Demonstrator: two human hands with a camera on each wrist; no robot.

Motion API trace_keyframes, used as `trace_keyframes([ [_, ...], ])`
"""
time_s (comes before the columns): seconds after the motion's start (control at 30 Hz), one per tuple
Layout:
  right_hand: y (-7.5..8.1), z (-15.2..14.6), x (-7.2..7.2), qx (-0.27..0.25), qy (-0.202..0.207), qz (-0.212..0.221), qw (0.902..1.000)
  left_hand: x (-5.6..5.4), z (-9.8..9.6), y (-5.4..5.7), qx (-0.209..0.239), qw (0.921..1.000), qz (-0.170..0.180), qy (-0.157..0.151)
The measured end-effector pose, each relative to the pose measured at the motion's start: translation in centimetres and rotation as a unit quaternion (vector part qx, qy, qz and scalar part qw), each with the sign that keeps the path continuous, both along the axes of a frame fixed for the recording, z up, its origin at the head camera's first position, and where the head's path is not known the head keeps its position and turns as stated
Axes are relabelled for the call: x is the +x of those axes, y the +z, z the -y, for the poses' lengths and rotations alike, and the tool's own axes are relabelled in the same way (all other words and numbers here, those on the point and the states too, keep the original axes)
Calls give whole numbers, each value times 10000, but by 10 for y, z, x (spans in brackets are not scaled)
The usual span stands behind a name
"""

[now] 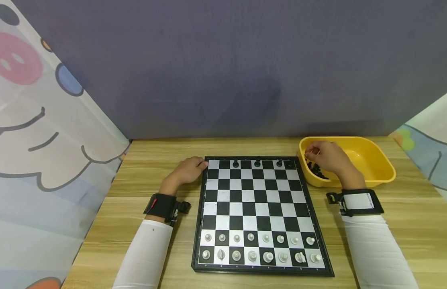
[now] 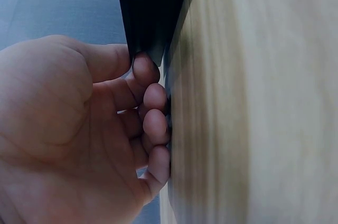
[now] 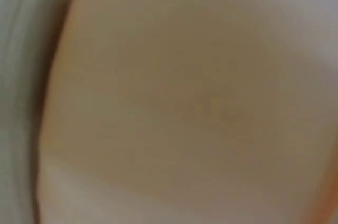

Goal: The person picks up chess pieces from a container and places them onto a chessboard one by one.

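Observation:
At the far left corner of the chessboard (image 1: 246, 196), my left hand (image 1: 188, 170) pinches the frame. In the left wrist view its thumb lies on one face of the dark corner and the index finger (image 2: 146, 69) on the other, the remaining fingertips curling beside the wood. My right hand (image 1: 329, 157) is over the left part of the yellow basin (image 1: 368, 160), thumb and fingers bent together above black chess pieces (image 1: 316, 170). I cannot tell whether a piece is between them; the right wrist view is blurred and filled by a pale surface.
White chess pieces (image 1: 252, 255) fill the two near rows of the board. Several black pieces (image 1: 257, 163) stand along the far row, towards the right. The wooden table (image 1: 129, 224) meets a grey panel (image 1: 216, 80) behind; cartoon-patterned cloth (image 1: 31, 160) hangs at the sides.

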State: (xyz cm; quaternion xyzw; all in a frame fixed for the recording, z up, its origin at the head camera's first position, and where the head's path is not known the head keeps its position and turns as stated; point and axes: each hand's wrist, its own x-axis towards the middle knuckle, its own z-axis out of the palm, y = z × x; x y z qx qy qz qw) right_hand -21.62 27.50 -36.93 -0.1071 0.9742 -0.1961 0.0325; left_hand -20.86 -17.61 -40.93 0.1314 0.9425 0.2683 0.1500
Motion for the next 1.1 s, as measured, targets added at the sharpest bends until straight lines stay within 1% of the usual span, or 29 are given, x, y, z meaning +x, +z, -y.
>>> trace_keyframes([
  [0.23,-10,-2,-3,121,187,43,9997,-1,0,-1,-28,10000,-50,-31],
  [0.4,-14,-3,-4,239,224,6,9995,-2,-1,0,-29,10000,-45,-40],
  [0.63,-16,-3,-5,288,131,98,9995,-2,-1,0,-51,9999,-67,-95],
  [1.1,-17,-2,-5,346,76,39,9994,-1,-2,2,-37,10000,-33,-54],
])
